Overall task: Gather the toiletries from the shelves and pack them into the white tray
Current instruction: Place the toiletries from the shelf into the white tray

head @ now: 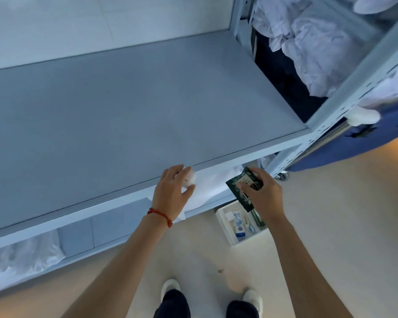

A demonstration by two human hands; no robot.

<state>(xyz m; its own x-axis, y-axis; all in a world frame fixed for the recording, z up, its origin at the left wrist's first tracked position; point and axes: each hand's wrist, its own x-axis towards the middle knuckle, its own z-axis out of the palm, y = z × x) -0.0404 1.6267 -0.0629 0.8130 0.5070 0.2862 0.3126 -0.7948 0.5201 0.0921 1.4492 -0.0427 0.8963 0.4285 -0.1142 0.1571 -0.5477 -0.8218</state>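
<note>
My left hand [170, 191] grips a small white box [190, 179] at the front edge of the grey shelf [124, 106]. My right hand [262, 191] holds a dark green packet [240, 188] with printed labels, just past the shelf's front edge. Directly below it, on the floor, sits the white tray [223, 222]. Inside the tray lie a blue-and-white tube [239, 228], a small white item and a dark green item partly hidden by my wrist.
A blue laundry cart [354, 143] on castors with crumpled white linen [313, 47] stands at the right. The lower shelf holds grey folded cloths [92, 230] and clear plastic bags [21, 253]. My shoes [170, 288] stand on the beige floor.
</note>
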